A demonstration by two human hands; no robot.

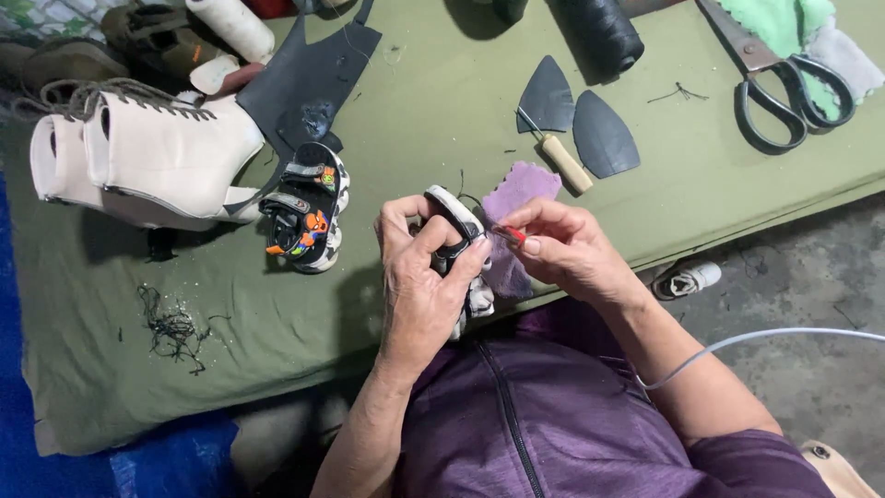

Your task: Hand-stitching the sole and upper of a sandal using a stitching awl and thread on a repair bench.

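The left hand (419, 281) is gripping a small sandal (458, 242) tight, fingers wrapped round it, just above the table (387, 138) edge. The right hand (562, 247) is pinching what looks like a red-handled tool (510, 234) at the strap. Keeping the sandal steady should be helping here.

We see a green-covered surface (415, 120). On it lie white boots (147, 157), a child's sandal (309, 207), black leather pieces (572, 115), an awl (558, 157), scissors (784, 78), a thread spool (599, 32), a purple cloth (521, 189) and loose thread scraps (171, 327).
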